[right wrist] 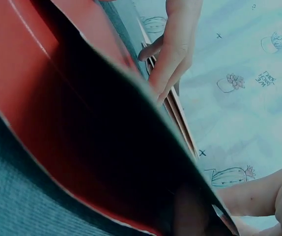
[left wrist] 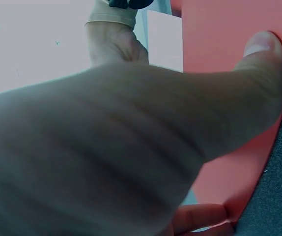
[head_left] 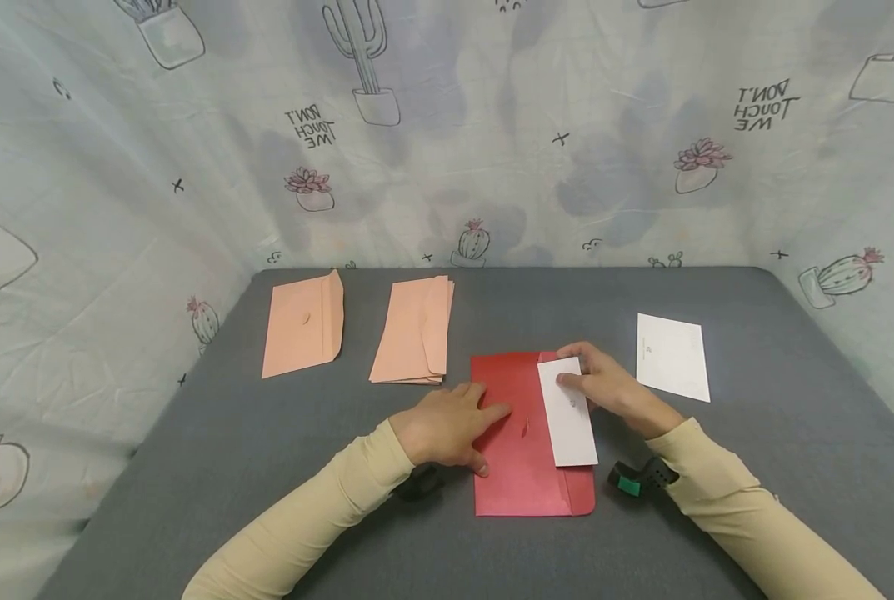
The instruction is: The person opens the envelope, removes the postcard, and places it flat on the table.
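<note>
The left hand (head_left: 445,427) rests, fingers spread, on the red envelope (head_left: 512,483) beneath it; the right hand (head_left: 613,388), angled inward, pinches a white card (head_left: 568,429) at the envelope's edge nearest that hand.

Long beige left sleeve (head_left: 304,518), matching right sleeve (head_left: 739,504), black strap (head_left: 660,472) on right, green patch (head_left: 629,486), dark wrist device (head_left: 419,483) on left
</note>
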`<state>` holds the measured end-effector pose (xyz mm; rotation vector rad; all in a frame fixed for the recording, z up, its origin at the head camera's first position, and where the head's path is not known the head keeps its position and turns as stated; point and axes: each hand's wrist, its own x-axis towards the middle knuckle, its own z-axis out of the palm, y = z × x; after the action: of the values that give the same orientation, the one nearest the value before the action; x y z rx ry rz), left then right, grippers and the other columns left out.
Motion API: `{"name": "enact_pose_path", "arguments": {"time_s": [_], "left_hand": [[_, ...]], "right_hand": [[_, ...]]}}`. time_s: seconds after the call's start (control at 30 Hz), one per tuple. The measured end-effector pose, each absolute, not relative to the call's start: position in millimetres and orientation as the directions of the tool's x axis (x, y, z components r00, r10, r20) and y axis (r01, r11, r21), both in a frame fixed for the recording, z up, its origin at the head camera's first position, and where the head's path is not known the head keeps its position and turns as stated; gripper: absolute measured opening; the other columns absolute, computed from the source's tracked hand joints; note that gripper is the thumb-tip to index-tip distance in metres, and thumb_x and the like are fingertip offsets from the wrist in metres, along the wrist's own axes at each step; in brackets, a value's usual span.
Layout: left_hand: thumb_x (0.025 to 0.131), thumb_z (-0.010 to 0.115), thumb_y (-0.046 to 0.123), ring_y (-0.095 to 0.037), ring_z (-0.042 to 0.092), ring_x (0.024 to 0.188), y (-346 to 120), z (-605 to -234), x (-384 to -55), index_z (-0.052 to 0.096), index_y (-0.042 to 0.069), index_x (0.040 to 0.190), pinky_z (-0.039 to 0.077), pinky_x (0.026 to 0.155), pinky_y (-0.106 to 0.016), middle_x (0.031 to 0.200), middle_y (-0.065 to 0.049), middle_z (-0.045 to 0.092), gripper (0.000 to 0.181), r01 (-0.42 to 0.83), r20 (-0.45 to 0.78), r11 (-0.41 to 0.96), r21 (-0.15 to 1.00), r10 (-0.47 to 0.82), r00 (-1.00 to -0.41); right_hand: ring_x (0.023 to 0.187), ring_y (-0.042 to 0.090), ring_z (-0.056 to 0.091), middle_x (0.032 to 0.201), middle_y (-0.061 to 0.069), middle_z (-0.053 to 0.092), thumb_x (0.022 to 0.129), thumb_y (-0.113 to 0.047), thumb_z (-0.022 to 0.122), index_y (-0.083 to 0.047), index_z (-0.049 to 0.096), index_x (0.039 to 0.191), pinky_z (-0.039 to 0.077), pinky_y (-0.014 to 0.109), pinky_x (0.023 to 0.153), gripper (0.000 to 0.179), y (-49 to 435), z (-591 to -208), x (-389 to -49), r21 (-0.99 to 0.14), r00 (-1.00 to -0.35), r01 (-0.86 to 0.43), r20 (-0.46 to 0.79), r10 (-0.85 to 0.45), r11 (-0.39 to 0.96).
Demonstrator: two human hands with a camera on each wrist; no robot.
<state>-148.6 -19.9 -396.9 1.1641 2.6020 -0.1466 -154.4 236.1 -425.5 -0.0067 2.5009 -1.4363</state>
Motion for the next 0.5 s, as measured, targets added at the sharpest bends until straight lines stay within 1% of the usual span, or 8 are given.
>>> {"name": "enact_pose_path", "arguments": {"time_s": [0.17,0.33,0.5], "left_hand": [[0.078,0.084,0.051,-0.019,0.05,0.121,-20.3,-397.4,-148.3,0.046,0.029,0.151,0.054,0.093,-0.034,0.134,-0.006,0.052,0.085,0.744,-0.295,0.667,0.024,0.716,-0.633],[0.078,0.083,0.051,-0.018,0.051,0.117,-20.4,-397.6,-148.8,0.046,0.029,0.151,0.053,0.089,-0.032,0.13,-0.006,0.052,0.085,0.749,-0.292,0.662,0.014,0.719,-0.631],[0.079,0.083,0.052,-0.018,0.051,0.116,-20.6,-398.6,-149.4,0.046,0.029,0.151,0.053,0.087,-0.031,0.129,-0.006,0.052,0.084,0.753,-0.291,0.657,0.008,0.722,-0.627]], "right_hand": [[0.075,0.016,0.065,0.103,0.021,0.062,0.101,-0.015,0.055,0.002,0.035,0.146,0.054,0.031,0.069,0.052,237.3,-426.4,-154.6,-0.848,-0.968,0.14,-0.225,-0.109,0.512],[0.079,0.016,0.064,0.111,0.023,0.061,0.102,-0.015,0.049,0.002,0.034,0.148,0.053,0.031,0.07,0.051,239.2,-428.7,-155.0,-0.85,-0.967,0.149,-0.231,-0.104,0.505],[0.083,0.015,0.064,0.119,0.025,0.059,0.103,-0.018,0.046,0.001,0.027,0.153,0.054,0.032,0.072,0.056,242.2,-431.7,-155.7,-0.87,-0.961,0.182,-0.256,-0.104,0.459]]}}
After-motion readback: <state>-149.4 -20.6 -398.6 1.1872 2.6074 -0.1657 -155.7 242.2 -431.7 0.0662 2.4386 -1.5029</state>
